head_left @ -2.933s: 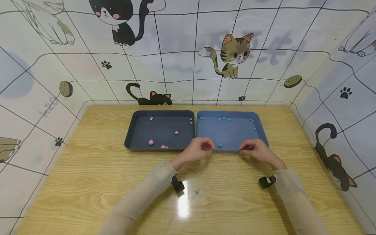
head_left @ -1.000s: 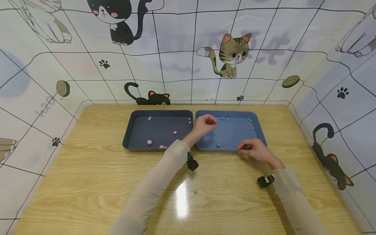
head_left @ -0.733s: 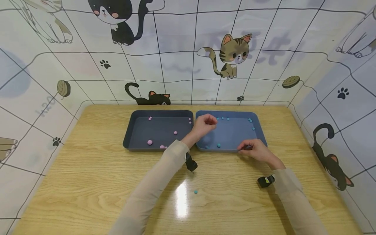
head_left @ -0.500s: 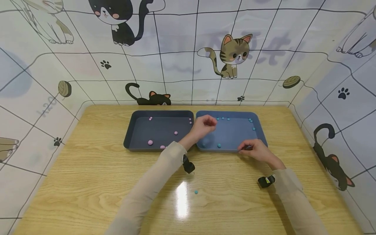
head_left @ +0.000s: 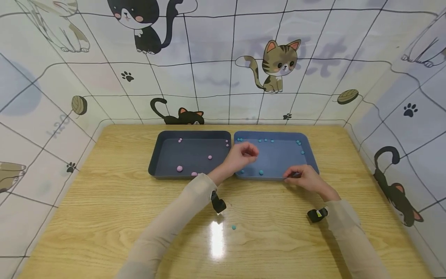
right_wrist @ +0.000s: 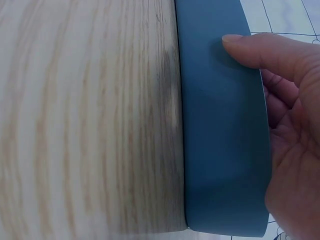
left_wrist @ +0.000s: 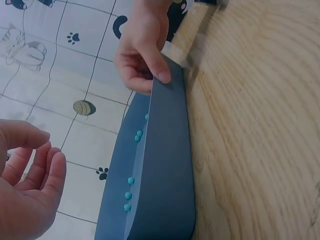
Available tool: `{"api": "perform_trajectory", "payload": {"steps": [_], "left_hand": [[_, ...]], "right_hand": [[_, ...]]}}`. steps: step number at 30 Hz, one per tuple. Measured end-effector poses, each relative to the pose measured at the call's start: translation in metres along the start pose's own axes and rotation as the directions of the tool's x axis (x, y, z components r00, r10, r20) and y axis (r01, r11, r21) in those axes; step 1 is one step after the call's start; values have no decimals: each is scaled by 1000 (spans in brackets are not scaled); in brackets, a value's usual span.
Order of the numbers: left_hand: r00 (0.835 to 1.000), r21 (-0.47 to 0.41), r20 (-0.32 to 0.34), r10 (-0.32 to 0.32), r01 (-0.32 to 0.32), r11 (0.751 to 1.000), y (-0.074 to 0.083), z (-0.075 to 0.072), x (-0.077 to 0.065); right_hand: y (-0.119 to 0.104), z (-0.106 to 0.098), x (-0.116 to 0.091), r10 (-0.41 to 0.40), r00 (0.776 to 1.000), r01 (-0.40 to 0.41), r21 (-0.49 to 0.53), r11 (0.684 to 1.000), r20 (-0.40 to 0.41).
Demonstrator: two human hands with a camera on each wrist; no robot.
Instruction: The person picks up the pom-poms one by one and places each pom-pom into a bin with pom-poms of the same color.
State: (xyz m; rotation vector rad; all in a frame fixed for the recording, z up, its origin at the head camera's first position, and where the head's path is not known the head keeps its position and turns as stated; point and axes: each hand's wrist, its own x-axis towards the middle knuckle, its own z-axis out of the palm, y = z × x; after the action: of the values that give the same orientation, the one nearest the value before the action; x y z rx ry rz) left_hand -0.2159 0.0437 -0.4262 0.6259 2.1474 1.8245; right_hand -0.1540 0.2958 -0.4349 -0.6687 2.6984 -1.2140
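My left hand [head_left: 240, 157] hovers over the left part of the blue tray [head_left: 278, 162], thumb and fingers loosely bent. In the left wrist view, a gap shows between its thumb and fingers [left_wrist: 47, 167], and nothing is visible there. My right hand [head_left: 306, 180] pinches the tray's front wall near the right corner, thumb outside and fingers inside. Several small teal balls [head_left: 265, 140] lie along the tray's back and right sides. A larger teal ball [head_left: 261, 172] lies near the front wall; another teal ball [head_left: 242, 171] is to its left, below my left hand.
A dark grey tray [head_left: 195, 151] with several pink balls [head_left: 179, 169] stands beside the blue tray on the left. One teal ball [head_left: 234, 227] lies on the wooden table [head_left: 104, 217] in front. A cat-print curtain [head_left: 216, 77] rises behind and at the sides.
My left hand went from the blue tray's front edge to above its inside, then drew back slightly towards me. A teal ball has appeared in the tray's front left part. My right hand stayed.
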Motion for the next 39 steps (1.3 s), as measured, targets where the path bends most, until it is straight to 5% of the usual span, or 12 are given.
{"api": "perform_trajectory", "payload": {"steps": [23,33,39], "left_hand": [[984,-51,156,82,-75,996,2,4,-50],[976,-70,211,52,-38,997,-12,10,-75],[966,-84,257,11,11,996,-18,14,-91]], "right_hand": [[1,0,0,-1,1000,1,7,1000,6],[0,0,0,3,1000,-3,3,1000,11],[28,4,2,-1,1000,1,12,1000,3]]}}
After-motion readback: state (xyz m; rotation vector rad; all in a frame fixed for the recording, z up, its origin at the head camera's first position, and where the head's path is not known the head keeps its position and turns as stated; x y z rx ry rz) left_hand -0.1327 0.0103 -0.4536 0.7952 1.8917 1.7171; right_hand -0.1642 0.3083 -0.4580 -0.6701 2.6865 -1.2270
